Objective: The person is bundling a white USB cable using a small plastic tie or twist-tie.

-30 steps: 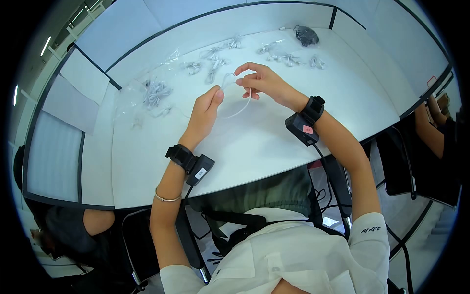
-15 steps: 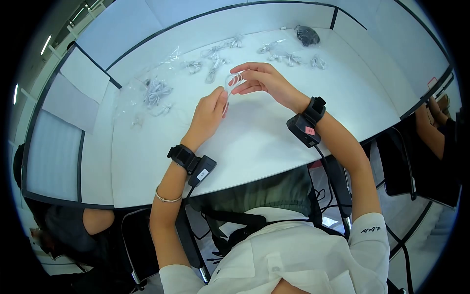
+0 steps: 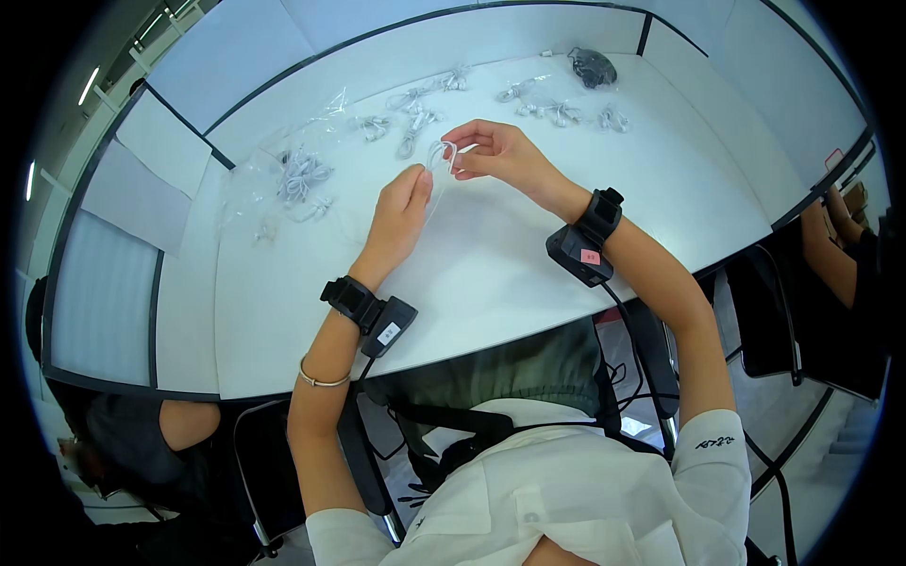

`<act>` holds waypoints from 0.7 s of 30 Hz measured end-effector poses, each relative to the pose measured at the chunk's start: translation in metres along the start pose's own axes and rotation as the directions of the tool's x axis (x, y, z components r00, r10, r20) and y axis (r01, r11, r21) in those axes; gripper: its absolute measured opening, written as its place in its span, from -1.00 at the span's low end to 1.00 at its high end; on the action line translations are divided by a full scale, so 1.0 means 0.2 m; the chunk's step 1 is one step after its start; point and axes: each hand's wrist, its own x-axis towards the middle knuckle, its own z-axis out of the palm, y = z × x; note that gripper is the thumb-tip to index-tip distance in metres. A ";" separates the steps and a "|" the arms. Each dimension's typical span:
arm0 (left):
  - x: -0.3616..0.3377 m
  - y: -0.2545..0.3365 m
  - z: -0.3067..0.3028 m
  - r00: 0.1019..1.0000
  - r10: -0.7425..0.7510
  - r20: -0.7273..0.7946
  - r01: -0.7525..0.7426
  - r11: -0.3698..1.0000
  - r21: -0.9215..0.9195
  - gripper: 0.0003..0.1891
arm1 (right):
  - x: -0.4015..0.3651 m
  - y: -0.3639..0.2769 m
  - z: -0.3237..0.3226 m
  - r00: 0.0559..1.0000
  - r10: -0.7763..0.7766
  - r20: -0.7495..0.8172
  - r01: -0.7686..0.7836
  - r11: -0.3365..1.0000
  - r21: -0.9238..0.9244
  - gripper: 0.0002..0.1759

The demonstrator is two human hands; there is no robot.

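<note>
Looped white cable is held above the desk between my two hands. My left hand is closed around the lower part of the loops, thumb on top, and a strand hangs down beside it. On the other side, my right hand has its fingers bent together at the top of the loops, pinching the cable there. The cable's ends are hidden or too small to make out.
Several bundled white cables lie across the back of the white desk. A larger cable pile and clear plastic bags sit at left. At back right are more bundles and a dark bundle. Low partitions surround the desk.
My right hand's fingers have drawn in from a spread pose to a pinch on the loops. The right wrist has shifted slightly left; my left hand has barely moved.
</note>
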 end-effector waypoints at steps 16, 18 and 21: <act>0.01 0.03 0.00 0.970 -0.130 0.207 0.222 0.820 -0.528 -0.64 | 0.00 0.02 -0.01 0.999 -0.025 0.030 0.021 0.992 0.126 -0.61; 0.01 0.01 0.01 0.975 -0.126 0.185 0.207 0.825 -0.527 -0.63 | 0.00 0.01 -0.01 0.999 -0.021 0.029 0.017 0.994 0.112 -0.63; 0.01 0.00 0.01 0.974 -0.142 0.178 0.215 0.825 -0.523 -0.62 | 0.00 0.01 -0.02 0.999 -0.026 0.024 0.025 0.999 0.023 -0.64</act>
